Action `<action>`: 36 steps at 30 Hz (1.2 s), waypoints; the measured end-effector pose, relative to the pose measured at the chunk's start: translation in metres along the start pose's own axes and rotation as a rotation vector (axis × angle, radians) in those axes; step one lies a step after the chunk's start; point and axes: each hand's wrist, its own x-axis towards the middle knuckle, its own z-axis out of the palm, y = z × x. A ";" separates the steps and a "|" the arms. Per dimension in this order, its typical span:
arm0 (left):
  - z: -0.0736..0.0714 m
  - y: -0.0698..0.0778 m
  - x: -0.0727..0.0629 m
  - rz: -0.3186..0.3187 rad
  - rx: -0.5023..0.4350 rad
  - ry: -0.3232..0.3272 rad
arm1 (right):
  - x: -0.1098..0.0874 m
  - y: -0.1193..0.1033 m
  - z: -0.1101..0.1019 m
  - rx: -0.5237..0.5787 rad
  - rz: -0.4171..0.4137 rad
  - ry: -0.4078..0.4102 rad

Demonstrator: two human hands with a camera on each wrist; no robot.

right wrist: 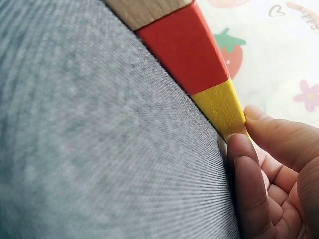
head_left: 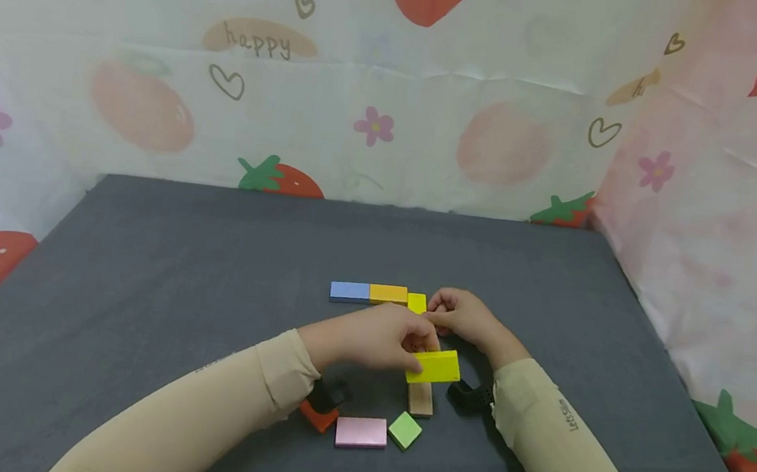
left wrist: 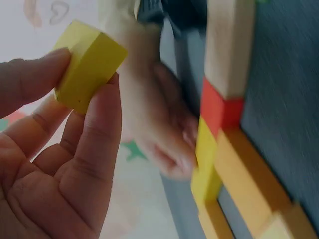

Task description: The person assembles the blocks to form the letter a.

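Between the thumb and fingers of my left hand (head_left: 378, 336) is a yellow block (head_left: 437, 367), raised above the table. My right hand (head_left: 469, 322) rests at the far right corner of a line of blocks, its thumb and fingertips pinching a yellow block (right wrist: 219, 107) that lies on the cloth. Against that block's end sits a red block (right wrist: 187, 50), followed by a plain wooden block (head_left: 420, 400). An orange block (head_left: 388, 294) and a blue block (head_left: 349, 291) run left from the corner. In the head view, my left hand and its block hide the red one.
Nearer me lie a pink block (head_left: 361, 432), a light green block (head_left: 405, 431) set at an angle, and an orange-red block (head_left: 319, 419) partly behind my left wrist. Dark grey cloth (head_left: 175, 261) covers the table. Printed curtains (head_left: 420, 102) stand at the back and sides.
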 end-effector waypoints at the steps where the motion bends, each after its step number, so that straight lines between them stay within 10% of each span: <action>1: 0.003 0.003 0.003 0.019 -0.001 -0.021 | 0.000 0.001 0.000 -0.008 -0.008 0.001; 14: 0.034 0.019 0.030 0.125 -0.039 -0.237 | 0.001 0.003 0.001 -0.005 -0.032 -0.020; 36: 0.058 0.034 0.045 0.093 0.279 -0.380 | 0.001 0.001 0.002 0.003 0.000 0.012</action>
